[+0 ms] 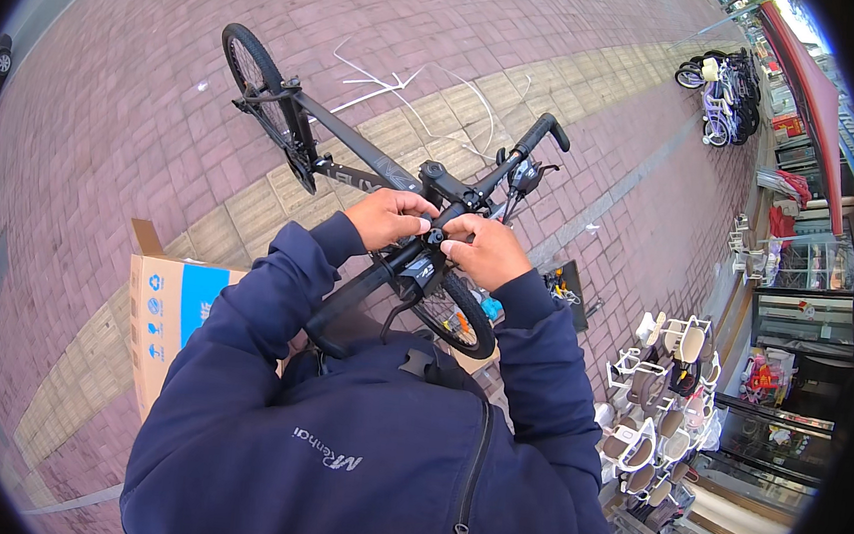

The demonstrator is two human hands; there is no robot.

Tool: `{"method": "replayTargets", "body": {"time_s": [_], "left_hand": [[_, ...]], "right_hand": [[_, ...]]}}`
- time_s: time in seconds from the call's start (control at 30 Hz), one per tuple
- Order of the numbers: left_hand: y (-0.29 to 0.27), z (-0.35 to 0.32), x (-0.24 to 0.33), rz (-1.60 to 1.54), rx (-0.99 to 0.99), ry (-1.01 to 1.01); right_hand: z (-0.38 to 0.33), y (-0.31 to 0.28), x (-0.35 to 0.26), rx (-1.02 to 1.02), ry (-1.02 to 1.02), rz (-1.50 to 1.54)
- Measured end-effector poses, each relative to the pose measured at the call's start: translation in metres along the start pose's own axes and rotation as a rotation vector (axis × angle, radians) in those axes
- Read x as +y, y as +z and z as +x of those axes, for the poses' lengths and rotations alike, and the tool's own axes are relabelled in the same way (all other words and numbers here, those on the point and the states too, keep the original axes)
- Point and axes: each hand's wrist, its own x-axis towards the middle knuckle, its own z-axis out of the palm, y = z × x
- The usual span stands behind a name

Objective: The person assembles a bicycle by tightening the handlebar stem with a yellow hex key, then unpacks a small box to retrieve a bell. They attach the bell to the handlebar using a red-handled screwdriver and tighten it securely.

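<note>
A black bicycle (356,147) stands before me, its handlebar (357,296) crossing close in front of my body. My left hand (391,218) comes in from the left with thumb and forefinger pinched at a small round black part (435,237) by the middle of the bar. From the right, my right hand (490,252) closes its fingertips on the other side of this part. What exactly the part is, I cannot make out. Just below it sits a brake and shift lever unit (418,274). The far grip and its lever (526,177) point away to the upper right.
An open cardboard box (157,321) stands at my left. Tools (564,286) lie on a dark mat right of the front wheel (460,317). White straps (386,85) are strewn on the paving. White-framed seats (673,397) and parked bicycles (726,100) line the shopfront.
</note>
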Motion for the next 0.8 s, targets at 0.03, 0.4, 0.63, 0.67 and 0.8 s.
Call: {"method": "replayTargets", "body": {"time_s": [0.03, 0.4, 0.63, 0.67, 0.8], "left_hand": [[0.0, 0.0, 0.003, 0.054, 0.005, -0.028], [-0.005, -0.003, 0.001, 0.147, 0.233, -0.075], [0.02, -0.059, 0.045, -0.28, 0.147, -0.177], [0.033, -0.068, 0.05, -0.361, 0.101, -0.17], [0.075, -0.085, 0.052, -0.489, -0.013, -0.191]], "right_hand": [[-0.001, 0.002, 0.0, 0.012, 0.014, 0.017], [-0.008, 0.004, 0.009, 0.128, 0.085, 0.208], [-0.053, -0.005, -0.021, 0.322, -0.117, 0.131], [-0.062, -0.003, -0.028, 0.322, -0.235, 0.096], [-0.077, 0.026, -0.047, 0.264, -0.34, 0.062]]}}
